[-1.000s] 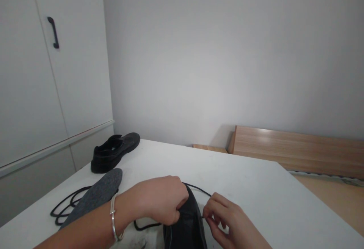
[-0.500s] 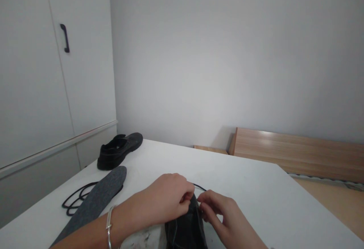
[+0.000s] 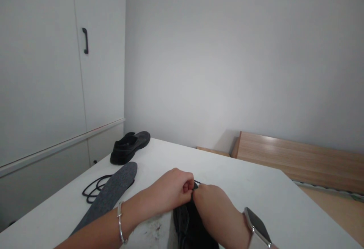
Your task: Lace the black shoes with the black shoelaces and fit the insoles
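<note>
A black shoe (image 3: pixel 183 222) lies on the white table at the lower middle, partly covered by my hands. My left hand (image 3: pixel 178 188) is closed in a pinch over the shoe's upper part. My right hand (image 3: pixel 214 207) is curled against the same spot, its fingertips hidden behind the back of the hand. A short piece of black shoelace (image 3: pixel 197 182) shows between the two hands, just beyond the shoe. Both hands appear closed on this lace, though the exact grip is hidden.
A grey felt insole (image 3: pixel 109 196) lies left of my forearm, over a loose looped black lace (image 3: pixel 92 193). Farther back stands a second black shoe (image 3: pixel 129 148). White cabinets (image 3: pixel 102 82) rise at the left; a wooden board (image 3: pixel 284 152) is beyond the table's right edge.
My right hand has turned so its back now faces me, and it has moved closer to my left hand. A watch has come into view. The scene has shifted slightly right.
</note>
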Tool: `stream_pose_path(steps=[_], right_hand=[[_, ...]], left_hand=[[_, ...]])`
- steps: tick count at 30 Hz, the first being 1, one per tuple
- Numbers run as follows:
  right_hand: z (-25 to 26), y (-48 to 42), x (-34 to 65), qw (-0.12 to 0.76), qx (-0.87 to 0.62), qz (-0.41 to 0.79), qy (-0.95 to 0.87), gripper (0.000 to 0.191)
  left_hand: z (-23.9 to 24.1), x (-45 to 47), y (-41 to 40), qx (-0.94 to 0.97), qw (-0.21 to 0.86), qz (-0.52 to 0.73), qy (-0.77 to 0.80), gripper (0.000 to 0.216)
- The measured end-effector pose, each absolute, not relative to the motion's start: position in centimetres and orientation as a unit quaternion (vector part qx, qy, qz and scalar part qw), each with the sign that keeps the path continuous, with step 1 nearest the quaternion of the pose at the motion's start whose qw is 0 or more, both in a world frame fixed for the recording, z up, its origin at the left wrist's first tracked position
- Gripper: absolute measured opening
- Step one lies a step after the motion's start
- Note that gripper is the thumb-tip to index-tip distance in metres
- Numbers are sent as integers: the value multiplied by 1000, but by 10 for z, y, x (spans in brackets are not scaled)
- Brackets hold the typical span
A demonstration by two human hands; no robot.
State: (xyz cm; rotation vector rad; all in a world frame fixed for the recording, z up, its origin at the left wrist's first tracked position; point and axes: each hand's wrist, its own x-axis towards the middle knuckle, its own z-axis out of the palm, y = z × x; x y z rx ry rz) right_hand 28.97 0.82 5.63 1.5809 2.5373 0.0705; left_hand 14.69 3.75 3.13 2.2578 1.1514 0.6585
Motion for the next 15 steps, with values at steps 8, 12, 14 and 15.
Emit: stream_pose_path(steps=[8,12,14,15], right_hand=[[46,16,309,-59,554,1,830,20],[39,18,314,-244,525,-203,790,13],[35,17,314,-363,471,-338,729,12],[34,17,313,-407,448,-376,702,12]], left_hand=[[17,139,39,776,341,342,406,9],[26,140,35,745,367,385,404,8],[30,141,33,733,382,398,398,10],[32,141,32,729,388,402,396,10]])
